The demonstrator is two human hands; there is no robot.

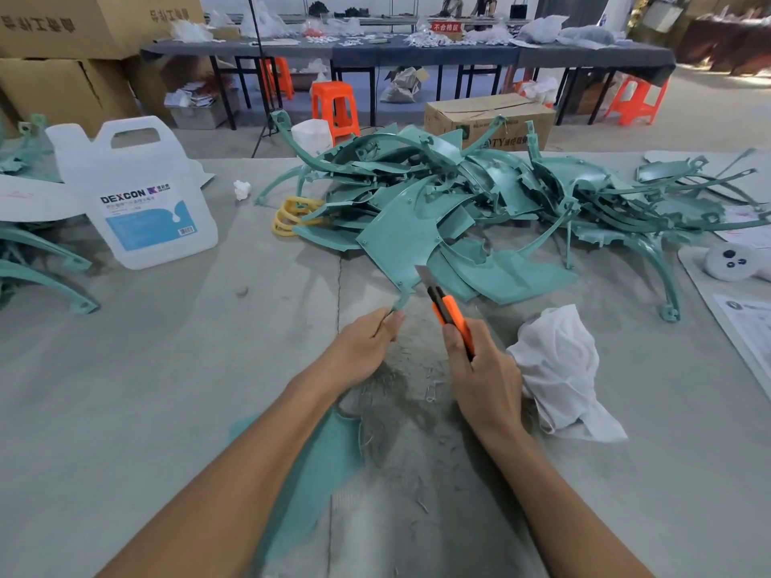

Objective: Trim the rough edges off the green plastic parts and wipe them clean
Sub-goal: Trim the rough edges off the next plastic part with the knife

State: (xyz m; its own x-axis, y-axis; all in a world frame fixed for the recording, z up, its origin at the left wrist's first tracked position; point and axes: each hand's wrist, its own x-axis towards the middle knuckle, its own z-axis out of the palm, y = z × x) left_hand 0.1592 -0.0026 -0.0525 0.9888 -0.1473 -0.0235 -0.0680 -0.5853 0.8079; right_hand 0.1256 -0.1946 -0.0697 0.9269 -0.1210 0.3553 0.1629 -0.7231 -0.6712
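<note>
green panel up-left of white rag | left hand pinches its thin corner tab | right hand fingers wrapped round orange knife, blade by panel edge | likely light, flexy, slick; grip nearer the cut

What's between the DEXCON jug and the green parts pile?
In the head view, between the jug and the pile: a small crumpled white wad and yellow rings against the pile's edge, on grey tabletop.

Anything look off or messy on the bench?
Mostly trimming mess: plastic shavings litter the table by the right hand, and the green parts lie in a tangled heap. The white cloth sits crumpled. No spill visible.
</note>
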